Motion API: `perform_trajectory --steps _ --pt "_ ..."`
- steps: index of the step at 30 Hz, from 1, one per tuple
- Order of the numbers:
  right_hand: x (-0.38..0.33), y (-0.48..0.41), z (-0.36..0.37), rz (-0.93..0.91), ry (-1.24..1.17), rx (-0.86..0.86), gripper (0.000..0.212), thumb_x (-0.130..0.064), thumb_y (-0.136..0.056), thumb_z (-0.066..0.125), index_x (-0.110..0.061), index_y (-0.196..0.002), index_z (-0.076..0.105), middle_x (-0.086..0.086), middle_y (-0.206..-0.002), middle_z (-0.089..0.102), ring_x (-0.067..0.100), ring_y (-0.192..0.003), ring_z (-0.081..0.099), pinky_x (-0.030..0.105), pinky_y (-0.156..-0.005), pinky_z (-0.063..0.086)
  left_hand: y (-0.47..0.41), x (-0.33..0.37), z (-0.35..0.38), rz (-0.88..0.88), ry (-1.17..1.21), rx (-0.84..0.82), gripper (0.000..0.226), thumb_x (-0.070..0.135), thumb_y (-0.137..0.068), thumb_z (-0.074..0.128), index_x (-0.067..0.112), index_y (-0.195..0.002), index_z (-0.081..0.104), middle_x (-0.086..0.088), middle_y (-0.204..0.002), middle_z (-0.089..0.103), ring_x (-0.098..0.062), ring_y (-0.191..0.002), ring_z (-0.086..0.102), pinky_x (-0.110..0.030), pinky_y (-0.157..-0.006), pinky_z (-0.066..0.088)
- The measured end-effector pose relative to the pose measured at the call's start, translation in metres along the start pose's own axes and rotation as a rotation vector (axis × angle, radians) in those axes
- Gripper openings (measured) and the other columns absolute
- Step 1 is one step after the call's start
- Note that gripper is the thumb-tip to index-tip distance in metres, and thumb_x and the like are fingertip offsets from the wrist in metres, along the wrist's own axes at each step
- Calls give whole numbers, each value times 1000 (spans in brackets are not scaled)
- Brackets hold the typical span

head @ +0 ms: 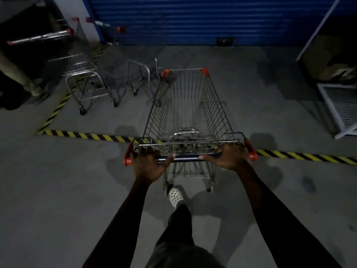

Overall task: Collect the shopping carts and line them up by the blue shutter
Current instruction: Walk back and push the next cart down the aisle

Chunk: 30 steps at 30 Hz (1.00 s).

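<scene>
Both arms reach forward, nearly straight, to the shopping cart point(216, 105). The left hand point(148, 161) curls over the handle bar point(185, 158) near its left orange cap, thumb lying along the bar. The right hand point(229, 157) grips the same way near the right cap. The cart straddles the yellow-and-black floor tape point(92, 136), nose toward the blue shutter point(193, 20) — parked carts point(87, 89) stand ahead-left, by the shutter's left edge.
</scene>
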State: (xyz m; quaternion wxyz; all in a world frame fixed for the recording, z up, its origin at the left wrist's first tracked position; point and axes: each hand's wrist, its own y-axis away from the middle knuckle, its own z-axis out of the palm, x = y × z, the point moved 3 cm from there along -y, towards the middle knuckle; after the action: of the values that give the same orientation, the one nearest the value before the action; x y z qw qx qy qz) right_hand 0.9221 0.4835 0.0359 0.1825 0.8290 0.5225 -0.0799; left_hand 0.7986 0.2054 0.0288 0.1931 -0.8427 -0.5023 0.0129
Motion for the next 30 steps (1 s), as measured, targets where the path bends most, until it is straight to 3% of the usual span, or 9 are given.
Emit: perform_trajectory --steps 3,6,8,10,12,14,18,26,30 --pt "3 -74 -24 -12 -16 42 96 -107 -61 41 -17 -63 73 -2 -56 66 6 -56 61 19 -61 39 -75 0 33 -10 4 20 70 89 -81 48 26 -72 78 3 -84 73 -30 -102 64 -51 -101 37" --pt "1 -146 -53 8 -46 117 83 -102 -63 51 -20 -51 62 -7 -45 57 -1 -46 50 19 -53 32 -153 0 65 -21 -20 -30 72 89 -82 45 25 -78 79 -2 -93 74 -33 -110 61 -49 -103 32" --pt "0 -196 -66 18 -56 164 88 -107 -60 40 -20 -49 54 -9 -46 53 3 -51 55 23 -61 39 -204 0 84 -31 2 -51 72 86 -84 45 23 -82 80 -7 -97 74 -36 -110 62 -49 -102 35" --pt "2 -244 -68 55 -4 247 89 -108 -64 32 -26 -62 66 -11 -65 67 11 -74 66 31 -83 48 -250 0 101 -27 57 -38 67 79 -86 48 19 -87 77 -11 -100 72 -39 -106 62 -50 -97 43" --pt "2 -286 -61 125 60 356 89 -102 -74 28 -30 -90 77 -4 -102 76 24 -109 65 41 -106 38 -288 -1 118 9 70 -54 60 71 -90 51 15 -94 72 -15 -100 66 -39 -101 60 -49 -93 45" --pt "-2 -325 -52 109 60 454 87 -90 -86 24 -23 -106 77 8 -122 71 31 -124 51 51 -112 30 -322 -5 134 87 36 -120 57 66 -85 64 13 -104 66 -15 -102 60 -36 -99 57 -49 -95 43" --pt "-4 -400 -60 80 66 575 66 -73 -92 38 -18 -106 73 13 -114 64 31 -113 41 55 -102 36 -394 -13 162 140 -34 -291 96 56 -48 88 13 -128 57 -17 -115 56 -38 -105 54 -55 -101 43" --pt "23 -564 -97 14 128 681 57 -70 -94 42 -18 -99 68 12 -105 58 35 -105 49 51 -100 34 -540 4 239 105 -120 -322 122 60 -47 87 5 -144 40 -30 -134 53 -50 -127 48 -60 -113 19" --pt "41 -659 -126 -28 78 726 60 -70 -95 41 -17 -99 68 13 -102 62 36 -104 56 51 -104 35 -628 21 273 52 -109 -354 125 62 -54 86 5 -153 33 -32 -149 43 -55 -140 36 -62 -119 17"
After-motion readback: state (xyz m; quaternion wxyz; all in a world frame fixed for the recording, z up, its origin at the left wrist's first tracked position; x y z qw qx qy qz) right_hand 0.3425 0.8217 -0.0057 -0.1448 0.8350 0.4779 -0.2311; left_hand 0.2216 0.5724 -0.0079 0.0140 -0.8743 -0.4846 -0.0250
